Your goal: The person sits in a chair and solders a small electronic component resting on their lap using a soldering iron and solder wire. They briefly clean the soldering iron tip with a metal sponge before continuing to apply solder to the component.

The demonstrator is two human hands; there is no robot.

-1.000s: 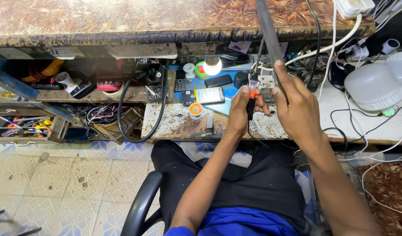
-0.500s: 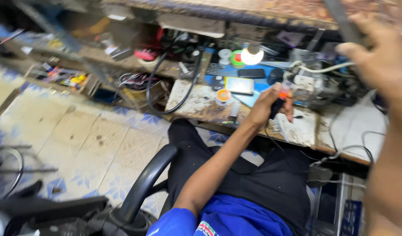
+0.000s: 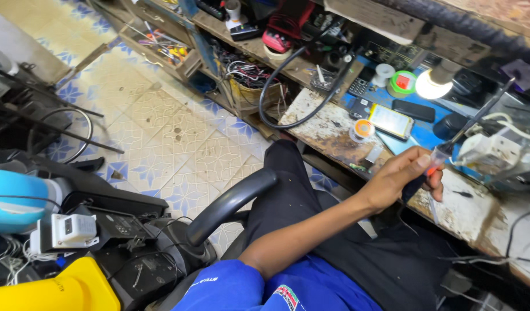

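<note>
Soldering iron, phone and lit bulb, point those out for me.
soldering iron (image 3: pixel 477 118), head view, on its thin metal shaft.
phone (image 3: pixel 390 121), head view, middle of its screen.
lit bulb (image 3: pixel 428 87), head view, on the glowing globe.

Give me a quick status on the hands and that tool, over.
Left hand gripping the soldering iron, fingers closed round its handle. Right hand out of view. Iron's tip over the worn workbench, phone and lit bulb close by.

workbench: worn, rough, chipped top; chair armrest: smooth black plastic; floor: glossy patterned tile
</note>
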